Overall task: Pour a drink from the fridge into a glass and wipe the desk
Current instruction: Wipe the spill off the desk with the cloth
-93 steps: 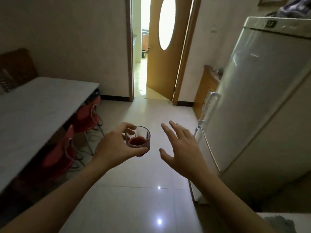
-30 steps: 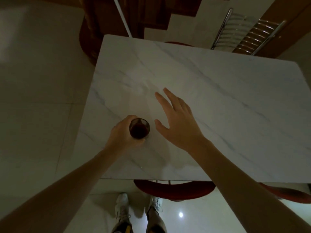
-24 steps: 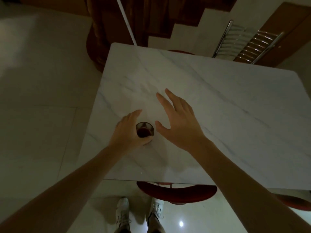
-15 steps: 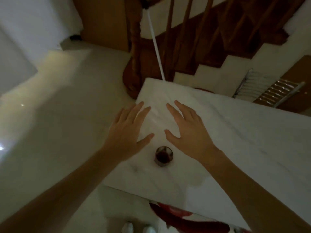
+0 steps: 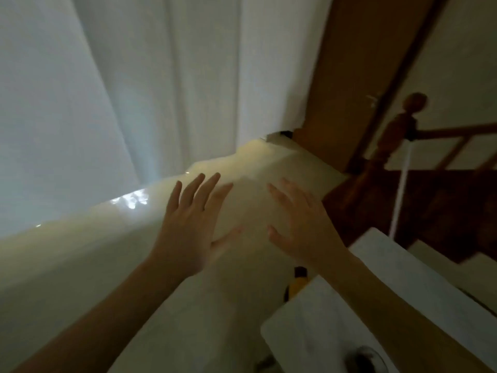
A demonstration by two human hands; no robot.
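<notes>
Glass (image 5: 363, 359) stands on marble surface (image 5: 419, 278), at 5 o'clock in frame, blurred and partly cut by right forearm. Left hand (image 5: 188, 232) and right hand (image 5: 304, 230) both spread, grip released, empty, over floor (image 5: 80, 265). Risk: right forearm crossing near glass could knock it; no cloth visible for wiping.

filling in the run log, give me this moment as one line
left hand: open, empty | right hand: open, empty | glass: on table, untouched | wipe: not yet done
</notes>
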